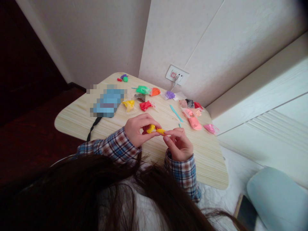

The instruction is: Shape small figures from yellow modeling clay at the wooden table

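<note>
Over the near part of the table, my left hand (138,128) curls round a piece of yellow modelling clay (150,129), with some dark red beside it in the palm. A second, narrow yellow clay piece (160,131) spans the gap between the two hands. My right hand (180,142) pinches its right end between thumb and forefinger. Whether the two yellow pieces join is hidden by my left fingers. Just beyond the hands lie a turquoise modelling knife (176,113) and a short teal tool tip (179,125).
Clay packets lie across the wooden table (204,160): yellow (129,105), red (145,106), green (143,89), purple (170,95), coral (194,123) and pink (211,128). A blurred blue device (108,101) with a black strap sits left. Small clay shapes (125,79) rest at the far corner.
</note>
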Tool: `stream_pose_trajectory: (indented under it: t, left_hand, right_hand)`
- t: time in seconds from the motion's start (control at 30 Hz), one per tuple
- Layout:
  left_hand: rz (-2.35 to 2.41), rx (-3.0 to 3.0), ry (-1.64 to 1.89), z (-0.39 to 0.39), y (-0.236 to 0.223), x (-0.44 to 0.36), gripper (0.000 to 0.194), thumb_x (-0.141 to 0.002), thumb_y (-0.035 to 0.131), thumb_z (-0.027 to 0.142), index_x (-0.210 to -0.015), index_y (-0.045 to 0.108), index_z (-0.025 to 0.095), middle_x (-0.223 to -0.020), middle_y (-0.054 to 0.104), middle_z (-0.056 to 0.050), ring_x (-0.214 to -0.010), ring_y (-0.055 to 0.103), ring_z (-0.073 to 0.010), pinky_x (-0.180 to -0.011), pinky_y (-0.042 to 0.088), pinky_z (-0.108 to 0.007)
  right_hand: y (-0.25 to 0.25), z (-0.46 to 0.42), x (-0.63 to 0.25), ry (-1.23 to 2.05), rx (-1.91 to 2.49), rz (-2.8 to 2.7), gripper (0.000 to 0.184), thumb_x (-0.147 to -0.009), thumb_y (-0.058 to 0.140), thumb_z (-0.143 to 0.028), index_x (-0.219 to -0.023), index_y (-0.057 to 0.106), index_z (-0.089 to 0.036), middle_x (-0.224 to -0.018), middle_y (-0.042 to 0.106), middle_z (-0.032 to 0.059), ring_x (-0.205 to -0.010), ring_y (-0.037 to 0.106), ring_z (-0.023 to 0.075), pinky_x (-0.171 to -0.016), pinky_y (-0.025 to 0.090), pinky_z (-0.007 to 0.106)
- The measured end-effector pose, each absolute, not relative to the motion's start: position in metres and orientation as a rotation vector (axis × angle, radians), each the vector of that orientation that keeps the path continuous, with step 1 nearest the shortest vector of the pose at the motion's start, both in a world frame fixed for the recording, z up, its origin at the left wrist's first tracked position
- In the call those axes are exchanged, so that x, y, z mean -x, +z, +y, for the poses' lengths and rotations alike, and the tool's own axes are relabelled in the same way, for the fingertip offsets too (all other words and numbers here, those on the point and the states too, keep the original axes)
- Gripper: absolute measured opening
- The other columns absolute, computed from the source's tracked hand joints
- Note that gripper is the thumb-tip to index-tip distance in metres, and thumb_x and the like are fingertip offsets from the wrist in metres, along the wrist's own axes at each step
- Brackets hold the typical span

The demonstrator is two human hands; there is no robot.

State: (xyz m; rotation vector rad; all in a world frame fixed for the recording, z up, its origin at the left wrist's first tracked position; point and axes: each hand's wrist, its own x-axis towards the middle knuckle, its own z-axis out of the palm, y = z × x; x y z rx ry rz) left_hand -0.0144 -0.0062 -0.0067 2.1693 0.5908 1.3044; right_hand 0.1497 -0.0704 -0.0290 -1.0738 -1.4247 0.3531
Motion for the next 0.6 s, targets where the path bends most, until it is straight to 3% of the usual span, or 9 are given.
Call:
stream_pose_trajectory:
  t: [0.6]
  left_hand:
    - [0.566,-2.199,1.270,-0.007,-0.006,0.015,0.015,-0.076,0.067,0.026,-0.084,0.069,0.013,-0.076,0.063,-0.004,-0.053,0.050,-0.0056,-0.050,0.044,-0.016]
  right_hand:
    - [-0.025,-0.075,-0.137,0.720,1.021,-1.186,0.022,-0.069,0.065,-0.020,-0.091,0.061,-0.024,-0.067,0.041,-0.0054,-0.049,0.035,0.0067,-0.044,0.028,0.023]
